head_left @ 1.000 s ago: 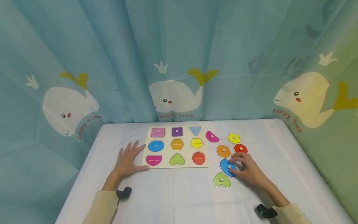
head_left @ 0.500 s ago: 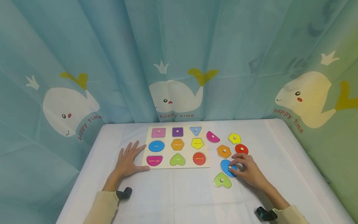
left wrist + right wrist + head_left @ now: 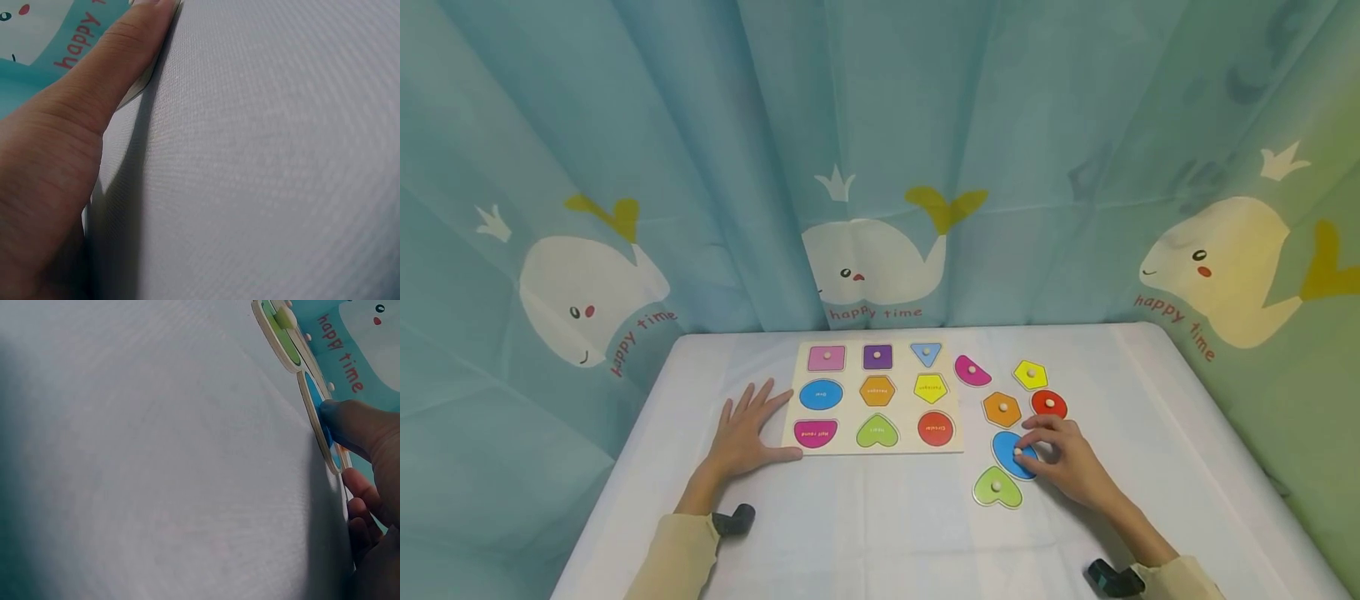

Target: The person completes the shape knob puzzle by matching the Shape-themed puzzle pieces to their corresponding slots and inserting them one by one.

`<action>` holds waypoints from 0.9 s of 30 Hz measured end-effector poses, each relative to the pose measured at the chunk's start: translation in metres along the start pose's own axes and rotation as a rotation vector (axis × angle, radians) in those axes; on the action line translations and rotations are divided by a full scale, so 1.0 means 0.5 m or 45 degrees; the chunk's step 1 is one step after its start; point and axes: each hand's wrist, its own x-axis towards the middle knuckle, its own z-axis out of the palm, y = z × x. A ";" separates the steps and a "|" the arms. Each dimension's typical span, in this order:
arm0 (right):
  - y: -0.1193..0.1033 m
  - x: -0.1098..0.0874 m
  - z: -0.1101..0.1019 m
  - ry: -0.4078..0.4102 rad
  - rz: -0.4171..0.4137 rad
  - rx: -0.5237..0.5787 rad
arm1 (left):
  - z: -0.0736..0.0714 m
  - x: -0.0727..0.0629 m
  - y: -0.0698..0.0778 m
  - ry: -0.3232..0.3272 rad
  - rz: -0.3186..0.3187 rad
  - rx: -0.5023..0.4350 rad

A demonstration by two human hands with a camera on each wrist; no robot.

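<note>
On the right half of the table (image 3: 865, 533), the green heart (image 3: 997, 488) lies nearest me. Just beyond it lies the blue oval (image 3: 1006, 448), and my right hand (image 3: 1063, 458) pinches its knob (image 3: 1017, 452) between thumb and finger from the table's right-edge side. The oval's long axis slants, one end toward the table's far-left corner; the oval recess (image 3: 821, 394) runs level with the far edge, leftward and somewhat farther off, with my left hand (image 3: 741, 437) nearer to it. That hand is spread, fingers straight, thumb touching the near-left corner of the board (image 3: 907, 429). Farther out sits the orange hexagon (image 3: 1002, 410). A second ago my right thumb and finger stood apart about the knob; now they meet on it, the oval unmoved.
</note>
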 end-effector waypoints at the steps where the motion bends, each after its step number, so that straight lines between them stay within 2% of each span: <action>1: 0.000 -0.001 0.000 0.002 0.006 0.005 | 0.000 0.000 0.001 0.000 0.000 -0.003; 7: -0.005 -0.004 0.002 0.000 0.044 0.020 | -0.001 -0.001 0.004 -0.010 -0.005 0.010; 12: -0.015 0.004 -0.012 -0.020 0.029 0.057 | -0.003 -0.002 0.007 -0.004 -0.008 0.009; 18: -0.027 0.025 -0.031 -0.027 -0.039 0.089 | -0.004 -0.004 0.006 0.011 0.003 0.012; 27: -0.048 0.074 -0.039 0.073 -0.127 0.101 | -0.001 -0.002 0.002 0.010 0.005 0.023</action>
